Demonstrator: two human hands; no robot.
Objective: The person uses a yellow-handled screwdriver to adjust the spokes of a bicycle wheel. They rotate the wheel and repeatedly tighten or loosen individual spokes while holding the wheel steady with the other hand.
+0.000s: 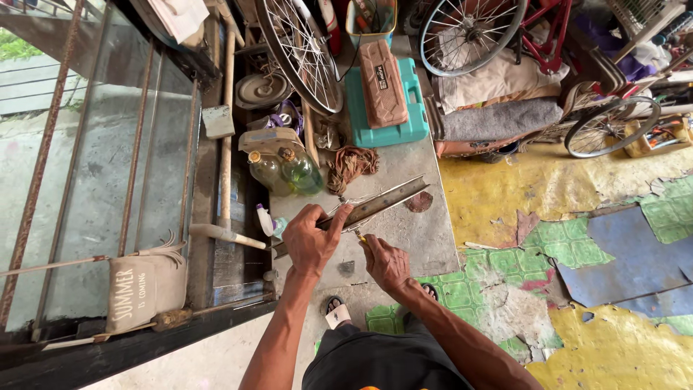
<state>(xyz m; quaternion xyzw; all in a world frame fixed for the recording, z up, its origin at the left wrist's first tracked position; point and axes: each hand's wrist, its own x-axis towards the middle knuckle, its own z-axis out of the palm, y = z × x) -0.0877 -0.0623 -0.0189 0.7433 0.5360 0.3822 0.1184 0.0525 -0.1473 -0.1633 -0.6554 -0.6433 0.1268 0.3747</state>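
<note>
A long grey angled metal bar (379, 204) is clamped level above the concrete floor (426, 231) by the closed left hand (312, 238), steadied for a small yellow-handled tool (360, 237) gripped in the right hand (387, 263).

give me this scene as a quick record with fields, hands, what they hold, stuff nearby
left hand: grips a long angled metal bar
right hand: closed on a small tool with a yellow handle, under the bar
bar: tilted, far end higher, over a grey slab
nearby: two glass bottles, coil of brown cord, teal plastic case
behind: bicycle wheels
floor: worn yellow and green covering
feet: sandals, partly hidden
</note>
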